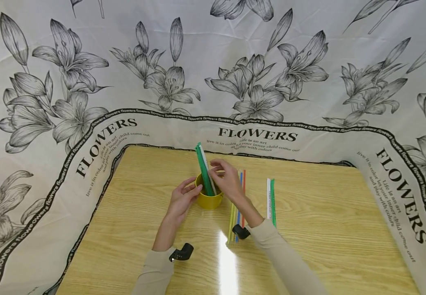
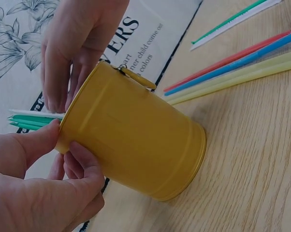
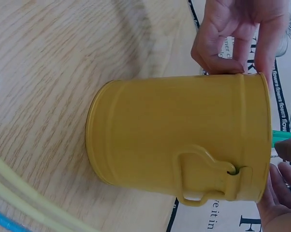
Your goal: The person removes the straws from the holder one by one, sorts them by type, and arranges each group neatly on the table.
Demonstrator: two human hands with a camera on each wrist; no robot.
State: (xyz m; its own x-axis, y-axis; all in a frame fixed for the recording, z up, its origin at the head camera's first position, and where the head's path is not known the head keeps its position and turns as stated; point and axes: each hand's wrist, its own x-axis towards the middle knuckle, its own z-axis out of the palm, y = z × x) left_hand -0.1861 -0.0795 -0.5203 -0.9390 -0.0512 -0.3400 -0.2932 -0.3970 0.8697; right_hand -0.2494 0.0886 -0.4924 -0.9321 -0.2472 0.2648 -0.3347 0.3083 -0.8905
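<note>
A yellow metal bucket [image 1: 210,201] with a small looped side handle [image 3: 203,176] stands on the wooden table. Several green straws [image 1: 202,170] and a white straw [image 2: 32,112] lean out of its mouth. My left hand [image 1: 181,200] holds the bucket's rim, thumb on one side and curled fingers against the wall, as the left wrist view [image 2: 44,188] shows. Over the opening, my right hand [image 1: 228,180] pinches the white straw near the rim. The straws' lower ends are hidden inside the bucket.
Red, blue and yellow straws [image 2: 232,63] lie side by side right of the bucket, partly under my right forearm. Farther right lie a white straw [image 1: 269,198] and a green straw [image 1: 273,200]. A flower-printed cloth [image 1: 183,135] borders the table [image 1: 320,229].
</note>
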